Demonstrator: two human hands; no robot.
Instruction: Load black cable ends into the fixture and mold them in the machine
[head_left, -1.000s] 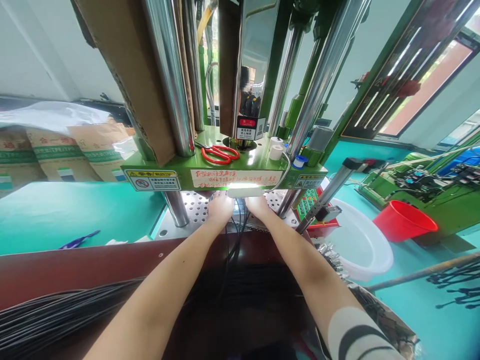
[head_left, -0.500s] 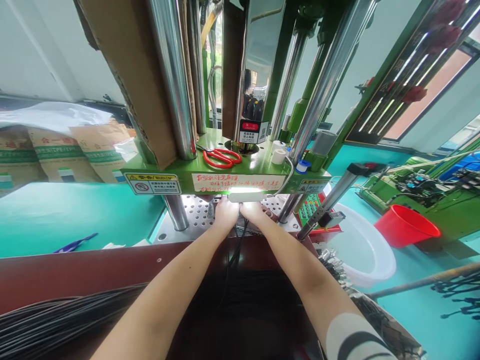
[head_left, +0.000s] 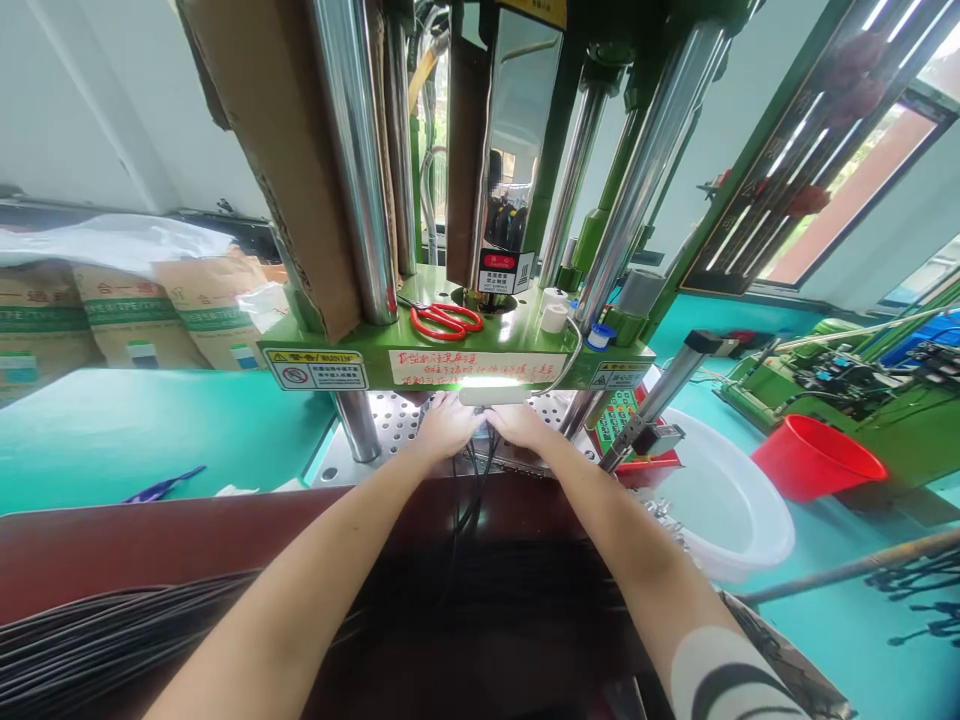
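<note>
Both my hands reach under the green press platen [head_left: 457, 368], over the perforated metal bed [head_left: 394, 420]. My left hand [head_left: 445, 427] and my right hand [head_left: 516, 424] lie close together, with black cables [head_left: 472, 490] running from between them down toward me. The fingers are tucked under the platen and a bright light strip [head_left: 491, 395], so their grip is hidden. A large bundle of black cables [head_left: 112, 630] lies across the dark red bench edge at the lower left.
Red scissors [head_left: 444, 320] and white tape rolls [head_left: 553, 312] sit on the platen. Chrome columns [head_left: 352, 150] rise around the work area. A white basin [head_left: 731, 500], a red bucket [head_left: 817, 460] and a control box [head_left: 626, 430] stand to the right. Paper sacks [head_left: 112, 310] are stacked at the left.
My hands have drawn closer together under the platen, from apart to almost touching. The view has tilted up slightly.
</note>
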